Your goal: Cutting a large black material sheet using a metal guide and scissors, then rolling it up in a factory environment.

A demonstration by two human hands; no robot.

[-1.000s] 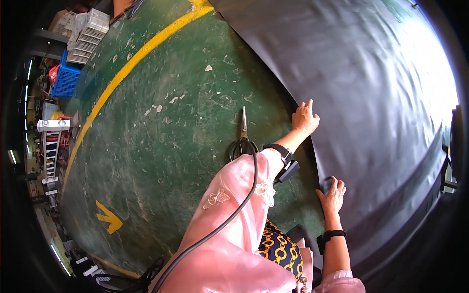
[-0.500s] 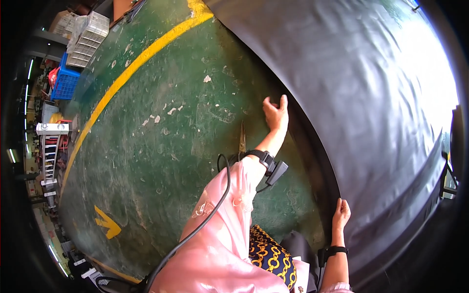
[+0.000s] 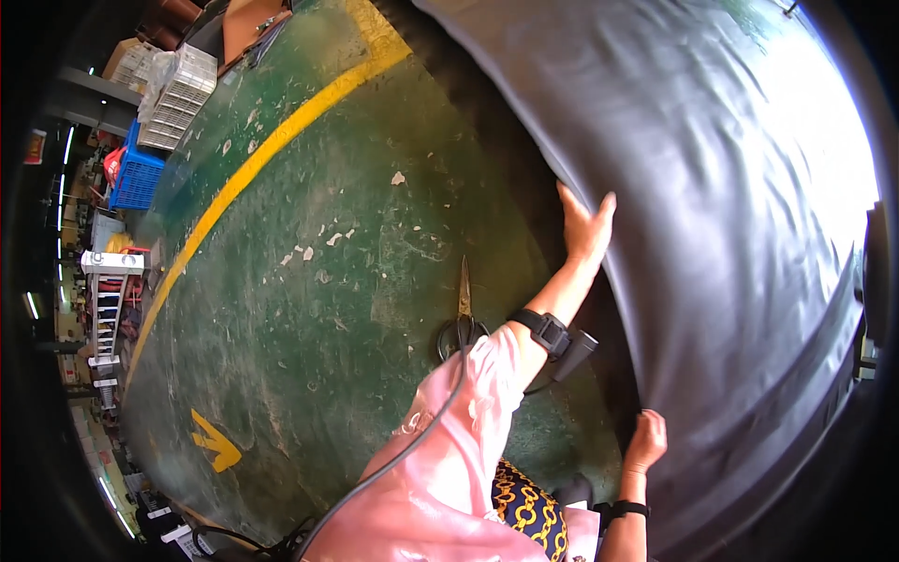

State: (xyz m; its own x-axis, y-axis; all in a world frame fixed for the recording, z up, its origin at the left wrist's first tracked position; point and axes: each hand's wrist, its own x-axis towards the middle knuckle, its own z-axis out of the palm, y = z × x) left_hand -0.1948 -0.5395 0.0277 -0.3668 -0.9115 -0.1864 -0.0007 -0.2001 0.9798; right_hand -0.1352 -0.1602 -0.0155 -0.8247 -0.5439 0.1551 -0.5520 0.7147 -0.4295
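Observation:
A large dark grey, leather-like sheet (image 3: pixel 693 244) fills the right side, its long curved edge running from the top down to my hands. My left hand (image 3: pixel 588 232) reaches forward to that edge, thumb and fingers spread apart against the sheet. Closer to my body, my right hand (image 3: pixel 646 440) is closed on the edge of the sheet, fingers pinched together. On the floor left of my left forearm lies a pair of scissors (image 3: pixel 464 298), tips pointing away, partly covered by my sleeve and a cable.
Green worn floor (image 3: pixel 309 347) bears a curved yellow line (image 3: pixel 253 169) and a yellow arrow (image 3: pixel 215 440). At the far left stand white crates (image 3: pixel 183 94), a blue basket (image 3: pixel 138 178) and a white ladder-like frame (image 3: pixel 109 309). A black cable (image 3: pixel 412 431) runs along my left arm.
My left hand has moved right, from over the floor onto the sheet's edge. My right hand has drawn slightly nearer to me with the edge. More of the scissors shows.

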